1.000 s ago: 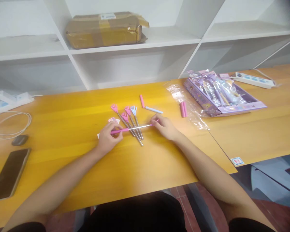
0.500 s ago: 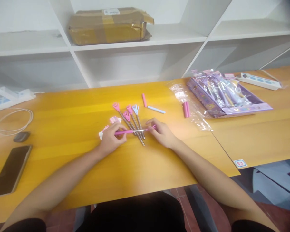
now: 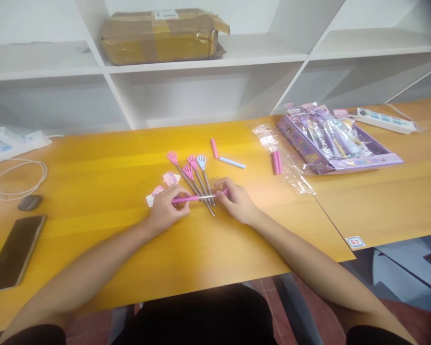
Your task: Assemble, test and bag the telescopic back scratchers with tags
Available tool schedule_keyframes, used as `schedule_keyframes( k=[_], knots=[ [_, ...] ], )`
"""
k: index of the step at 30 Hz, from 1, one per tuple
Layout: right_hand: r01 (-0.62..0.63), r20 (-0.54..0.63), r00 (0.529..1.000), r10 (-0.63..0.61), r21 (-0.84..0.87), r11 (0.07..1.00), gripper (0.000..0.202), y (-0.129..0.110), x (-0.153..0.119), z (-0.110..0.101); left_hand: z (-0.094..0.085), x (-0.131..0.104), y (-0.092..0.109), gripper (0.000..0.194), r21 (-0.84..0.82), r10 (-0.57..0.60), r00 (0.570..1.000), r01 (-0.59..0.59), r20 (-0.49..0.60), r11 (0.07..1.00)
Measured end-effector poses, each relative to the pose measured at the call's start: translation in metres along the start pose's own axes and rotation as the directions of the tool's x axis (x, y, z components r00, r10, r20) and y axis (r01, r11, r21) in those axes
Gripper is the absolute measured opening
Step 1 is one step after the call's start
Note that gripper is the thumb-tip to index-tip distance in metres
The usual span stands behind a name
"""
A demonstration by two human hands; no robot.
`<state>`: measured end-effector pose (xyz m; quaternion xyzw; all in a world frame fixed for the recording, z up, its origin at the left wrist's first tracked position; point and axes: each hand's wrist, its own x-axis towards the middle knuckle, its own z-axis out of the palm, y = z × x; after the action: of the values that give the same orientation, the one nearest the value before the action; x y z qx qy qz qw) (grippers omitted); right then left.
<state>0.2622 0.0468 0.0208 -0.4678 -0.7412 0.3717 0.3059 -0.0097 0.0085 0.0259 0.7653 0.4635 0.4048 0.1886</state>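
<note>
Between both hands, level over the table, is a pink back scratcher (image 3: 206, 197) with a bare metal rod in its middle. My left hand (image 3: 168, 206) pinches its pink handle, and my right hand (image 3: 235, 199) grips the pink head end, which the fingers partly hide. Just beyond and beneath it lie several other back scratchers with metal rods, among them a pink one (image 3: 172, 157) and a light blue one (image 3: 201, 162). A loose pink handle sleeve (image 3: 214, 148) and a light blue sleeve (image 3: 232, 163) rest farther back. Small printed cards (image 3: 171, 178) lie beside my left hand.
To the right are two pink sleeves (image 3: 277, 163) on clear plastic wrap (image 3: 298, 182) and a purple display box (image 3: 366, 162) of packaged items. A phone (image 3: 16, 251), a cable (image 3: 45, 172) and power strips (image 3: 384, 120) lie around. A cardboard box (image 3: 161, 38) sits on the shelf.
My right hand has shifted slightly left, toward my left hand. Less of the held back scratcher's metal rod shows between them. The things on the table lie as before.
</note>
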Motion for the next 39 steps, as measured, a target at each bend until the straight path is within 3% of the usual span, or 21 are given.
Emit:
schedule_keyframes(
  k=[21,25,28,30,33,37,39],
  knots=[
    [0.052,0.048,0.998,-0.049,-0.061,0.997,0.024,-0.003,-0.006,0.006,0.001,-0.006,0.002,0.026,-0.038,0.111,0.994,-0.111,-0.016,0.993],
    [0.062,0.111,0.992,-0.054,-0.067,0.996,0.031,-0.009,-0.003,-0.007,-0.002,-0.002,0.0,0.028,-0.064,0.125,0.992,-0.124,0.009,0.99],
    [0.127,0.136,0.984,-0.115,-0.084,0.988,0.046,-0.015,-0.001,-0.023,-0.008,0.009,-0.005,0.019,-0.089,0.139,0.99,-0.141,-0.024,0.986],
    [0.201,0.088,0.977,-0.194,-0.08,0.976,0.048,-0.019,0.001,-0.031,-0.018,0.019,-0.006,0.011,-0.106,0.103,0.992,-0.111,-0.073,0.988],
    [0.341,0.018,0.94,-0.34,-0.039,0.939,0.035,-0.029,0.007,-0.04,-0.045,0.038,0.005,0.005,-0.129,0.073,0.991,-0.088,-0.113,0.988],
    [0.541,-0.035,0.838,-0.544,-0.081,0.837,0.025,-0.077,0.024,-0.066,-0.106,0.063,0.05,0.007,-0.037,0.13,0.99,-0.132,-0.059,0.991],
    [0.625,0.009,0.775,-0.632,-0.159,0.765,0.014,-0.114,0.029,-0.087,-0.138,0.071,0.079,0.013,0.108,0.125,0.989,-0.133,0.073,0.985]
  ],
)
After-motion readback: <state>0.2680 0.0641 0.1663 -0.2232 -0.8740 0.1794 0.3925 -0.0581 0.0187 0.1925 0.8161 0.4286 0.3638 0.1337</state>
